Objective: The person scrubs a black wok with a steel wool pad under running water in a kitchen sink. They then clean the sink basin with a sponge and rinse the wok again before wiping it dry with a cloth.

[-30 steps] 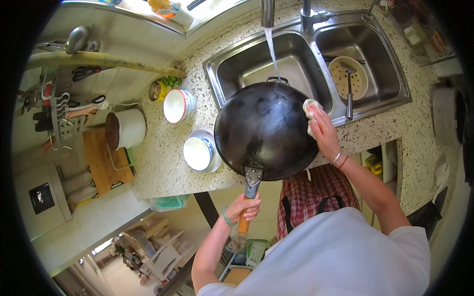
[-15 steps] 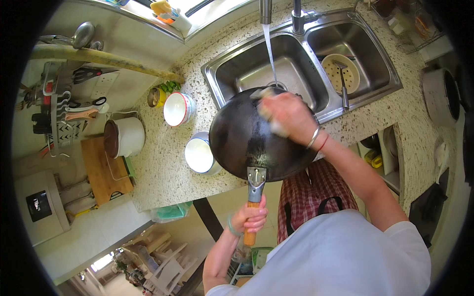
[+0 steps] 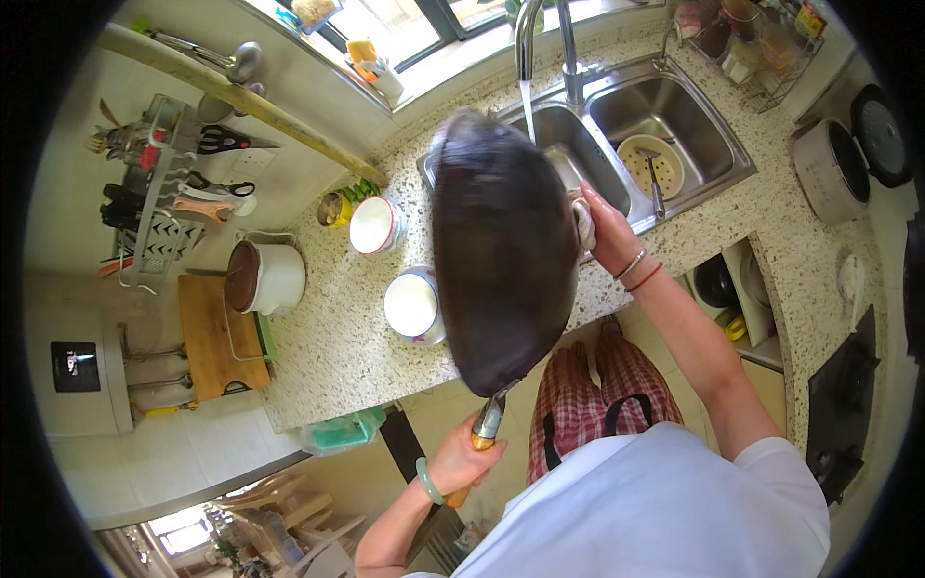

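Observation:
My left hand (image 3: pixel 466 459) is wrapped round the wooden handle of a dark wok (image 3: pixel 506 260). The wok is tilted up steeply over the counter's front edge and the near side of the sink, hiding part of the left basin. At its right rim, my right hand (image 3: pixel 609 229) presses a whitish cloth (image 3: pixel 582 220) against the metal; its fingers are partly hidden. From the tap (image 3: pixel 526 48) a stream of water runs down behind the wok. In the right basin of the steel sink (image 3: pixel 725 183), a cream strainer (image 3: pixel 636 154) holds a long-handled utensil (image 3: pixel 656 183).
Left of the wok stand a white bowl with a red rim (image 3: pixel 374 226) and another white bowl (image 3: pixel 412 306). A white pot with a brown lid (image 3: pixel 275 277) and a wooden board (image 3: pixel 217 332) are farther left. An open cooker (image 3: pixel 827 171) and a black stove (image 3: pixel 840 405) lie right.
The wok has swung up from lying underside-up to a steep tilt. My right hand has moved with the cloth from the wok's underside to its right rim. My left hand keeps the handle.

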A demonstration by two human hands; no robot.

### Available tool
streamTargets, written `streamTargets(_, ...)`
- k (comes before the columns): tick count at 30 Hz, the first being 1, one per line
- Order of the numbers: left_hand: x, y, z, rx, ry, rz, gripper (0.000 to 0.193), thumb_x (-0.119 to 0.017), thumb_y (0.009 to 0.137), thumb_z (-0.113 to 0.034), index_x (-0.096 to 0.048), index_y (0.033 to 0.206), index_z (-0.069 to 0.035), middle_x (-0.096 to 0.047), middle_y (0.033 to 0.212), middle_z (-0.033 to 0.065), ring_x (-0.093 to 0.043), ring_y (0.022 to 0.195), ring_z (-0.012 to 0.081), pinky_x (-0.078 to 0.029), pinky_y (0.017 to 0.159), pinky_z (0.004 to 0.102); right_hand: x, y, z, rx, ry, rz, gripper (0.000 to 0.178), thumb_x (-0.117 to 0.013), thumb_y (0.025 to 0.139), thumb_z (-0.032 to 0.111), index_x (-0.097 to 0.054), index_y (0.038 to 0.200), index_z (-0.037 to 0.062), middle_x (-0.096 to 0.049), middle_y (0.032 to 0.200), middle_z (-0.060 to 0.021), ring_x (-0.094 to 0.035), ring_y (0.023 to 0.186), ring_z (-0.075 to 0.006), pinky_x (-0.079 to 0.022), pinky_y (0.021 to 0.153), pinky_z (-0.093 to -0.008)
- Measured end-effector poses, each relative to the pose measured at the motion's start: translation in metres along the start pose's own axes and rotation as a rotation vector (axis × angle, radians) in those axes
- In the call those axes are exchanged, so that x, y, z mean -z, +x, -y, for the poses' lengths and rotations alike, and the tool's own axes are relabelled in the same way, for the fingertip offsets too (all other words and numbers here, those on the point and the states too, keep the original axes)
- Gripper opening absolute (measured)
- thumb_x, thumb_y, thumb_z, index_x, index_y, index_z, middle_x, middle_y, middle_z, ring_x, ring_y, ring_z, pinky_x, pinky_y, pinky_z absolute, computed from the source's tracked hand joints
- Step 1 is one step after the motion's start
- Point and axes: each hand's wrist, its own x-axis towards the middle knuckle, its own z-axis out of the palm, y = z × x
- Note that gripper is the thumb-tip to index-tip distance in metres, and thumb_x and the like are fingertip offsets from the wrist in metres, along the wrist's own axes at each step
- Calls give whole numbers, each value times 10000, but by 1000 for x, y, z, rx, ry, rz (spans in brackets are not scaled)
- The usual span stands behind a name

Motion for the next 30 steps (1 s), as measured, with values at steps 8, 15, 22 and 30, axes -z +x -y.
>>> streamTargets(8, 1, -16, -6, -87, -85, 194, 246, -626, 886, -216, -450, 955, -60, -501, 629, 33, -484, 404, 116, -388, 372, 250, 31, -57, 25, 51, 251, 231, 419, -439, 990, 306, -479, 1298, 25, -550, 1283, -117, -534, 1167, -191, -448, 980, -321)
streamTargets(15, 11, -16, 3, 271, -605, 692, 164, -598, 899, -130, -436, 911, -104, -388, 587, -25, -373, 378, 58, -271, 323, 217, 77, -121, 70, 80, 203, 42, 445, -435, 988, 330, -467, 1305, 19, -548, 1281, -122, -530, 1169, -201, -454, 970, -332)
streamTargets(22, -24, -7, -34, 239, -361, 551, 177, -586, 859, -37, -417, 873, -88, -368, 552, -12, -346, 371, 68, -300, 347, 253, 96, -189, 170, 646, 75, -414, 480, -429, 983, 378, -495, 1274, 1, -562, 1246, -108, -545, 1118, -210, -459, 943, -345)
streamTargets(30, -89, 35, -82, 222, -151, 759, 174, -585, 846, -22, -429, 892, -81, -375, 558, -8, -355, 378, 82, -311, 357, 256, 52, -190, 161, 1023, -1533, -758, 348, -531, 917, 287, -564, 1223, 123, -491, 1316, -115, -443, 1222, -311, -333, 1036, -385)
